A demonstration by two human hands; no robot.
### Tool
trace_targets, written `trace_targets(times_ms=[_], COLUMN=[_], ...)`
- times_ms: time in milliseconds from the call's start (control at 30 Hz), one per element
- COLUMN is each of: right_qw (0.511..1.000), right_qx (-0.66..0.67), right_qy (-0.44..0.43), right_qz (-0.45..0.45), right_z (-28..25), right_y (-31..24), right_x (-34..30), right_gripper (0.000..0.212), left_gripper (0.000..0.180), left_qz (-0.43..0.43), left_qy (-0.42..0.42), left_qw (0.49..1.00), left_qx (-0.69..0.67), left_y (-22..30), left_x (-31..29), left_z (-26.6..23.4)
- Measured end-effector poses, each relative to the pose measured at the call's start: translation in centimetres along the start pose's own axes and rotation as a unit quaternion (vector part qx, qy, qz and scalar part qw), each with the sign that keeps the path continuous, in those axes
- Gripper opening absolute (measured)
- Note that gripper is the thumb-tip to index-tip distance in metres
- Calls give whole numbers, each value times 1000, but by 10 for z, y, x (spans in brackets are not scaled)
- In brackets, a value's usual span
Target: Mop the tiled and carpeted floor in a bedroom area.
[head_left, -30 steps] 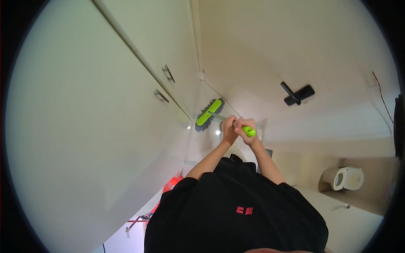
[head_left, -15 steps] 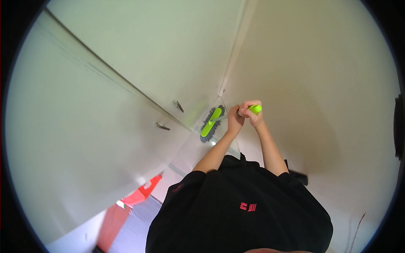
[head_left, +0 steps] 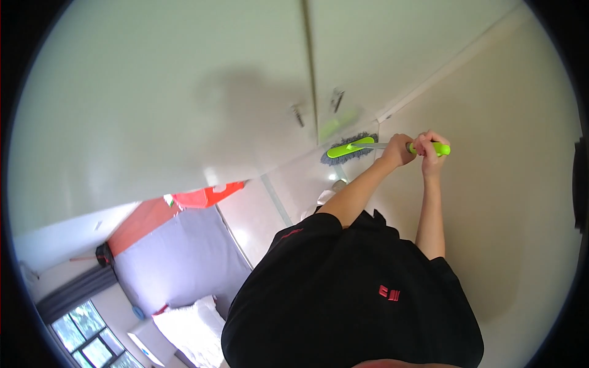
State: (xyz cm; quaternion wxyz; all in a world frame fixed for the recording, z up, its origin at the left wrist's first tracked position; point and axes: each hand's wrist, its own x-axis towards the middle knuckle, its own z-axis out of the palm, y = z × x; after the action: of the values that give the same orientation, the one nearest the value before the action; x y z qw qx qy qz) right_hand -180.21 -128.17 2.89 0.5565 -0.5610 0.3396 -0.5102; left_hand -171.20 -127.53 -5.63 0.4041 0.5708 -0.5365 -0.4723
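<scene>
Curled fingers (head_left: 424, 145) of left hand (head_left: 400, 151) and right hand (head_left: 432, 148) round mop handle (head_left: 443, 149); best kept mop head (head_left: 345, 150), nine o'clock from them, flat.

Hands, two: one left hand (head_left: 400, 151) and one right hand (head_left: 432, 148). Mops: one green-headed mop (head_left: 342, 150). Two pale cabinet doors (head_left: 245, 43) are counted, with two metal handles (head_left: 297, 115). Single items are one black shirt (head_left: 350, 300), one red object (head_left: 208, 196) of unclear kind, one bed (head_left: 175, 251), one white bundle (head_left: 193, 331), one window (head_left: 96, 338) and one dark curtain (head_left: 80, 291).
</scene>
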Motion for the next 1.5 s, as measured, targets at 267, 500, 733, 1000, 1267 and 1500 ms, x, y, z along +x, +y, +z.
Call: trace_targets(times_ms=[267, 500, 733, 1000, 1267, 1500], right_qw=[987, 917, 834, 590, 396, 360], right_qx=[-40, -41, 42, 88, 114, 145], right_qy=[-156, -369, -542, -794, -907, -919], right_qz=[9, -146, -94, -117, -85, -65], right_z=[112, 256, 325, 381, 434, 479], right_y=[-17, -53, -49, -36, -13, -11], right_x=[-90, -205, -332, -411, -380, -346], right_gripper=[26, 17, 18, 15, 23, 26], left_gripper=[19, 26, 26, 20, 22, 10], left_qz=[59, 183, -8, -124, -168, -139], left_qy=[127, 288, 424, 690, 723, 649], left_qw=[990, 940, 904, 710, 660, 725], left_qx=[27, 1, 54, 66, 111, 182], left_y=[-44, -89, -108, -123, -139, -150], left_x=[-126, -301, -494, -619, -619, -617], left_z=[-60, -129, -147, -122, -153, -198])
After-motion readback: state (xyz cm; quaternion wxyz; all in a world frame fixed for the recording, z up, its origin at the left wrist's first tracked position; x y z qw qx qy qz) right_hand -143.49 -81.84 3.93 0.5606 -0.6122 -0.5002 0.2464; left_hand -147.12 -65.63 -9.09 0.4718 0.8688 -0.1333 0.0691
